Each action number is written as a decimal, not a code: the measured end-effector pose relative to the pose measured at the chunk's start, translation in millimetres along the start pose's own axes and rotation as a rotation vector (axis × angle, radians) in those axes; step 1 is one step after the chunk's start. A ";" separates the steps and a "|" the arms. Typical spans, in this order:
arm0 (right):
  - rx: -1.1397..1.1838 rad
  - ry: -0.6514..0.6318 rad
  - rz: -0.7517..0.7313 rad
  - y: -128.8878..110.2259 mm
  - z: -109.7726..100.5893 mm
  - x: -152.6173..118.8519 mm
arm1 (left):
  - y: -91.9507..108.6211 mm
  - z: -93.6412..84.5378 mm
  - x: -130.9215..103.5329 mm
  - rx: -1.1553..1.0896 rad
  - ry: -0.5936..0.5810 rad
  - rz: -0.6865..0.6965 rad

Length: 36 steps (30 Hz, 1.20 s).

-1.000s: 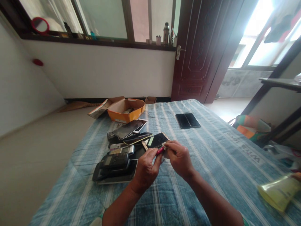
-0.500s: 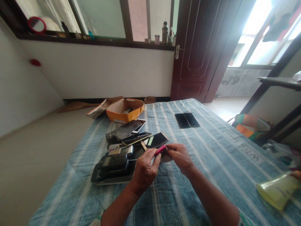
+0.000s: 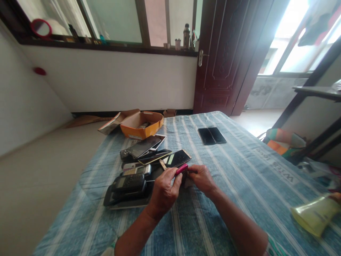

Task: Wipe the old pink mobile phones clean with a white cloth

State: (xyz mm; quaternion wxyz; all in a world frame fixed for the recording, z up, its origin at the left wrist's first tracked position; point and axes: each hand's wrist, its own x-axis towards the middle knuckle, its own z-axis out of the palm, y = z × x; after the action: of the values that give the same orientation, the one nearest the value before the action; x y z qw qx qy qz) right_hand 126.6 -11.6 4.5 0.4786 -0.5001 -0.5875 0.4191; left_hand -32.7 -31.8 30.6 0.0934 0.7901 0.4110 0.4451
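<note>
Between thumb and fingers, my left hand [image 3: 165,185] holds a small pink object [image 3: 182,169], tilted up over the table. My right hand [image 3: 201,178] is pinched at its right end; whether a separate small piece is between those fingers is hidden. Just behind the hands lies a gold-edged phone [image 3: 178,158]. To the left, several old phones are piled up, among them a black handset [image 3: 131,184], a silver keypad phone [image 3: 137,169] and a dark flat phone [image 3: 144,146]. Two black phones [image 3: 212,136] lie side by side farther back on the right.
An open orange box [image 3: 141,132] with something dark inside stands at the table's back left. Blue striped cloth [image 3: 229,199] covers the table. A yellow transparent packet [image 3: 314,215] is at the right edge. Behind are a brown door [image 3: 221,64] and a window ledge [image 3: 112,47].
My right hand has shifted slightly down beside the pink object, its fingers drawn in lower. My left hand and the things on the table look unmoved.
</note>
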 end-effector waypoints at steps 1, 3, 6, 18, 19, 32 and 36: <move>0.008 0.029 -0.008 -1.8 -0.3 0.0 | -0.3 0.1 0.0 0.003 0.003 0.002; 0.044 0.101 -0.047 -6.7 -1.0 -0.2 | -0.9 0.5 -0.3 0.008 0.009 0.007; 0.081 0.137 -0.127 -11.8 -0.8 -1.0 | -2.2 0.6 -1.1 0.001 0.008 0.004; -0.036 -0.008 -0.113 7.9 2.2 -0.5 | -4.3 -1.0 0.2 -0.015 -0.006 -0.034; -0.050 -0.016 -0.116 8.7 2.1 -0.2 | -4.1 -1.0 0.2 -0.017 -0.010 -0.037; -0.275 -0.026 -0.200 11.1 1.9 -1.6 | -0.7 -5.0 3.6 -0.066 -0.011 -0.159; -0.259 -0.016 -0.186 10.5 2.5 -1.6 | 0.0 -5.0 3.6 -0.126 -0.016 -0.210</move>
State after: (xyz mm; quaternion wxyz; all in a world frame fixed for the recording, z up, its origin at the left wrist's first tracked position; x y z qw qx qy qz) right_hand 126.1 -11.7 -6.4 0.4420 -0.4979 -0.6843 0.2976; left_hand -35.7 -30.2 35.8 0.1921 0.7389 0.4618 0.4515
